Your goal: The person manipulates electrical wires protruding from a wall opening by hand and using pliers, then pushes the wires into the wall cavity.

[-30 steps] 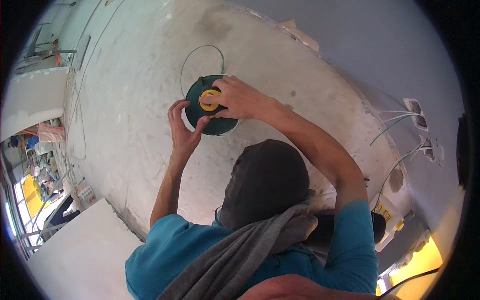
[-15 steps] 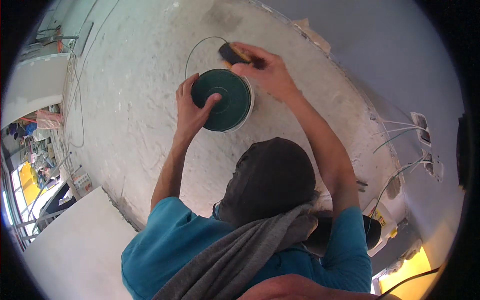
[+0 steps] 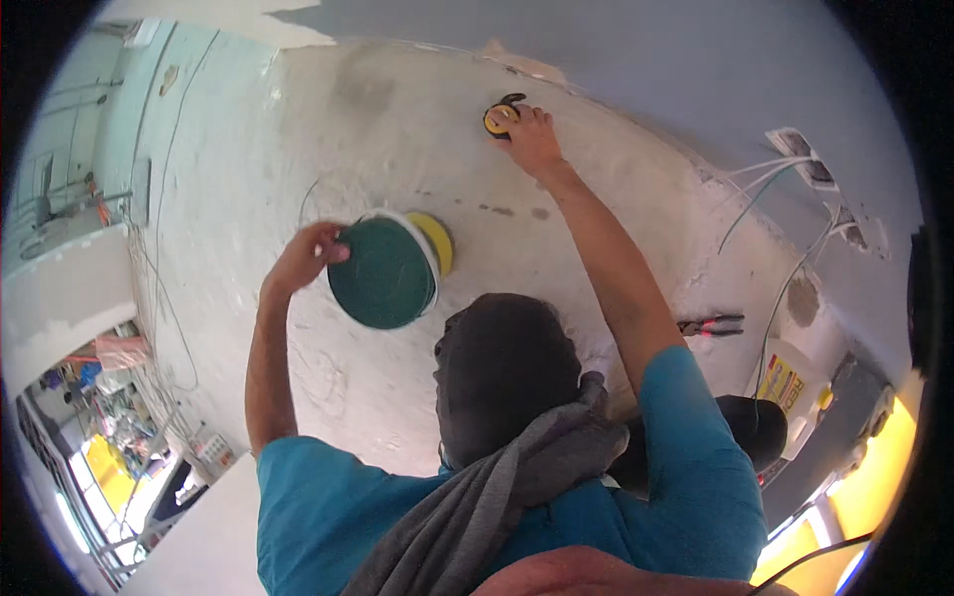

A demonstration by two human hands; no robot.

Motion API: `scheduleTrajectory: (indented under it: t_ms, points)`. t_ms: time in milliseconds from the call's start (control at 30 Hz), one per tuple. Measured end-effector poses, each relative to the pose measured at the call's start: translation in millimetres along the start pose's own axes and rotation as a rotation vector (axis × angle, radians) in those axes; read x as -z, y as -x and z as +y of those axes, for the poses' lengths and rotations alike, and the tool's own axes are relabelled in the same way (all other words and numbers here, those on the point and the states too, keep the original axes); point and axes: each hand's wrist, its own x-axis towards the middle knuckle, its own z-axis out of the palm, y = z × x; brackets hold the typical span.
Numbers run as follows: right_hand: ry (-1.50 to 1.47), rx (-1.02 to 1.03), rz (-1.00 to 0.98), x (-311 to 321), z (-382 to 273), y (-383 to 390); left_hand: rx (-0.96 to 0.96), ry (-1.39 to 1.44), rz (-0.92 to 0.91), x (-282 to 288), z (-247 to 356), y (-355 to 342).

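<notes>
My right hand (image 3: 535,139) is closed on a yellow-and-black tape measure (image 3: 501,123), near the floor's (image 3: 298,119) far edge by the grey wall (image 3: 686,89). Left hand (image 3: 301,260) half curled at the rim of a round green disc (image 3: 383,278); can't tell if gripping. Yellow round part (image 3: 434,238) behind it. Red-handled pliers (image 3: 715,326) lie near the floor's right edge, white jug (image 3: 791,382) past them. My dark cap (image 3: 509,377) blocks floor below.
</notes>
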Motion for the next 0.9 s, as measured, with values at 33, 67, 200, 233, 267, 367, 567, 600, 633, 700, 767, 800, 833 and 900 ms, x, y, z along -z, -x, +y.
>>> scheduleTrajectory:
  t_ms: [33,67,200,233,267,367,567,600,633,700,767,800,833,900]
  points:
    - [-0.043,0.02,0.021,-2.7,4.5,5.2,0.005,0.136,-0.02,-4.2,-10.0,13.3]
    - [-0.05,-0.002,0.03,-7.3,15.5,8.5,0.005,0.272,-0.045,-11.4,-17.1,27.4]
    - [-0.236,0.131,0.27,0.2,43.0,30.1,0.2,0.819,0.129,-70.6,-50.9,111.8]
    - [-0.305,0.136,0.274,12.6,43.4,38.3,0.21,0.812,0.115,-81.3,-46.6,140.0]
    - [-0.3,0.112,0.266,25.2,47.7,43.0,0.231,0.792,0.191,-92.5,-39.0,163.3]
    - [-0.355,0.068,-0.094,49.1,65.9,67.3,0.263,0.708,0.268,-127.8,-7.6,214.0]
    - [-0.569,0.124,-0.185,93.8,88.4,133.2,0.417,0.562,0.147,-202.2,37.2,300.9]
    - [-0.602,0.138,-0.268,99.3,96.4,144.9,0.439,0.522,0.102,-222.9,31.3,310.6]
    - [-0.598,0.143,-0.266,106.9,99.7,159.3,0.439,0.455,0.06,-241.4,40.7,321.8]
    - [-0.645,0.137,-0.327,127.3,100.3,190.0,0.498,0.46,0.046,-286.8,43.5,350.8]
    - [-0.643,0.14,-0.348,143.5,104.8,219.2,0.448,0.553,-0.019,-328.1,40.4,367.9]
    - [-0.628,0.12,-0.381,147.1,111.4,233.7,0.47,0.551,-0.039,-345.2,49.4,371.0]
    - [-0.627,0.131,-0.374,150.0,115.4,244.8,0.489,0.549,-0.062,-362.3,58.1,372.5]
    - [-0.633,0.128,-0.364,150.8,126.7,269.5,0.496,0.542,-0.098,-391.7,71.2,365.3]
